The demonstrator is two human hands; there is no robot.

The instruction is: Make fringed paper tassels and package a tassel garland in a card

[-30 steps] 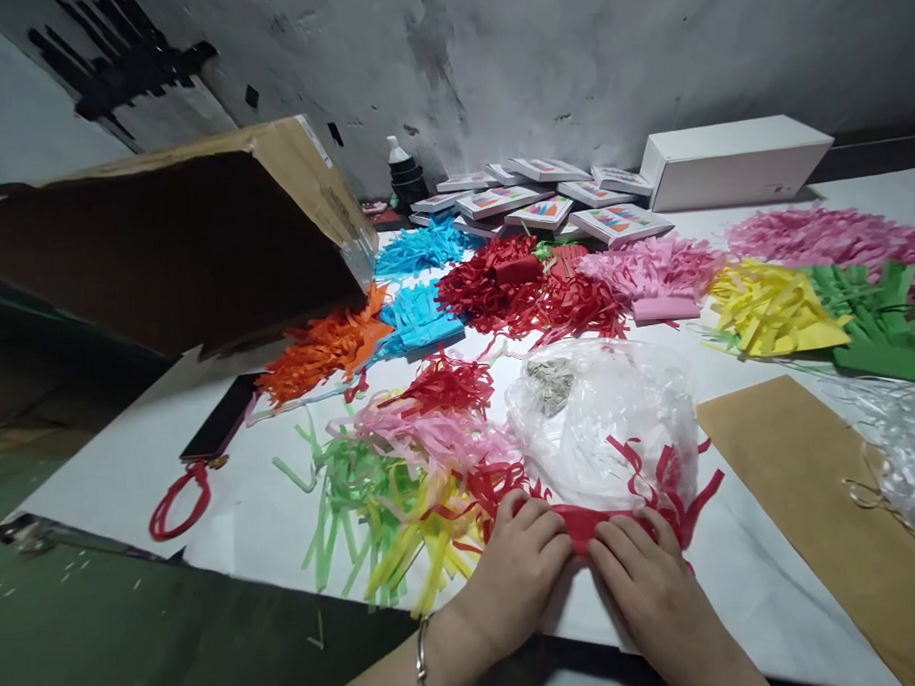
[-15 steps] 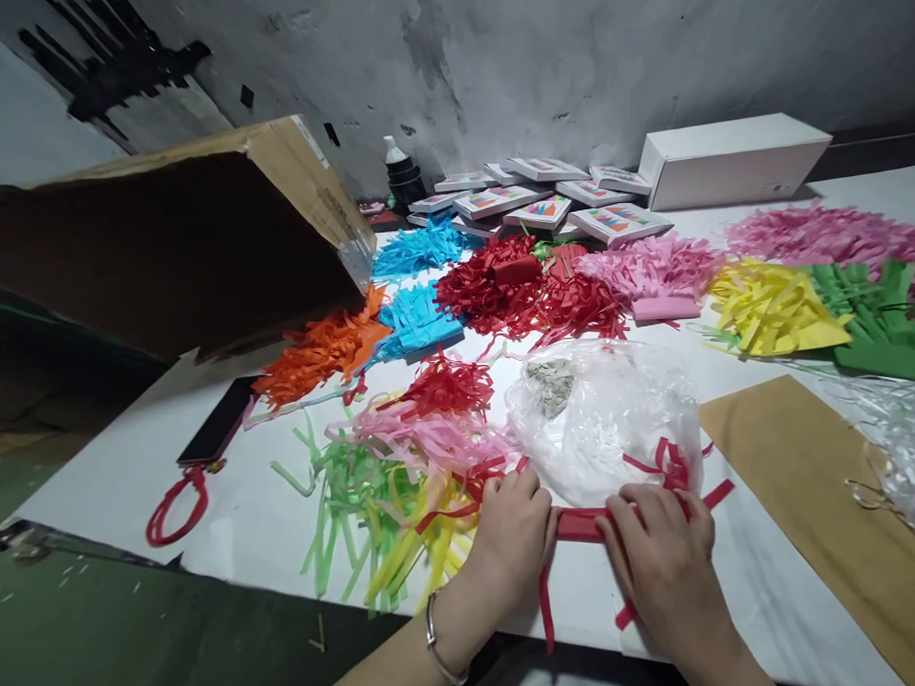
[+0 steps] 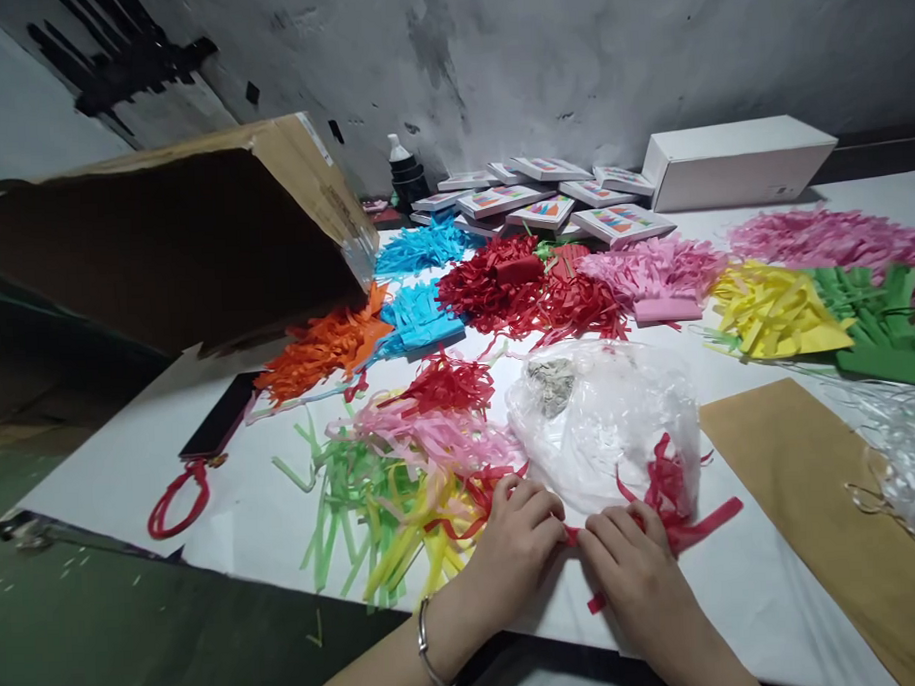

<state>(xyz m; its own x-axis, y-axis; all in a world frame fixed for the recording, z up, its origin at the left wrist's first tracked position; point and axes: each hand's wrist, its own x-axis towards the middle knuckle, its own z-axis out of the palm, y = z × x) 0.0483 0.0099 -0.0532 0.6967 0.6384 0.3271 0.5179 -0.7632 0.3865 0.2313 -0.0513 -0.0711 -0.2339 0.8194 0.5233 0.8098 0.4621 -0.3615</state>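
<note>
Red fringed paper [image 3: 708, 524] lies at the table's front edge, its middle mostly covered by my fingers. My left hand [image 3: 522, 531] has curled fingers closed on its left part, beside yellow strips [image 3: 390, 560]. Close to its right, my right hand [image 3: 626, 552] is closed on the same paper, and red strips stick out past it. A short piece of red shows between the hands. Behind them sits a clear plastic bag [image 3: 610, 418] with a greyish lump inside. Green strips [image 3: 325, 518], pink strips [image 3: 446, 433] and a red bunch [image 3: 448, 383] lie to the left.
A cardboard box [image 3: 313, 188] stands open at the left, near a phone [image 3: 220, 416] with a red cord. Flat packs [image 3: 622, 222], a white box [image 3: 740, 163] and colored tassels [image 3: 419, 319] line the back. Brown card [image 3: 799, 471] lies at the right.
My hands have moved closer together, covering most of the flat red band that showed between them. The red strips at the right have shifted, and the strip hanging below my left hand no longer shows.
</note>
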